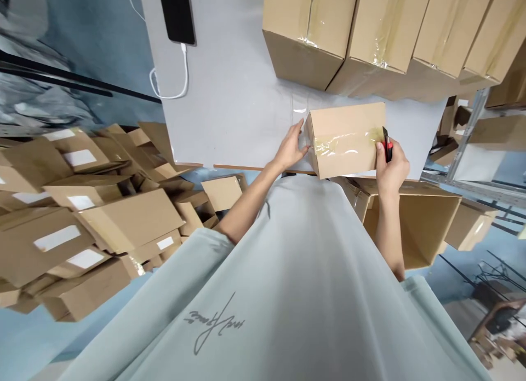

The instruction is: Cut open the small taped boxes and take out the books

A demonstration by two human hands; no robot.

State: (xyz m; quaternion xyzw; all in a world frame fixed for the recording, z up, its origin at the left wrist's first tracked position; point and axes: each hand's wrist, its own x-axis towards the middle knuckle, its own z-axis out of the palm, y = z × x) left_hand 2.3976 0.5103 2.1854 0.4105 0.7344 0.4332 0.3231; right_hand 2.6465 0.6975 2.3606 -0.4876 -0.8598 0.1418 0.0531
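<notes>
A small cardboard box [347,140] lies on the grey table [230,96] near its front edge, with clear tape running across its top. My left hand [291,147] rests against the box's left end, fingers stretched along it. My right hand [391,165] is at the box's right end, closed round a red and black cutter [387,144] whose tip touches the tape at the box's right edge.
A row of larger taped cartons [382,30] stands at the back right of the table. A black phone [177,13] on a white cable lies at the back left. Several small labelled boxes [82,217] are heaped on the floor to the left. An open carton [423,222] sits below the table at right.
</notes>
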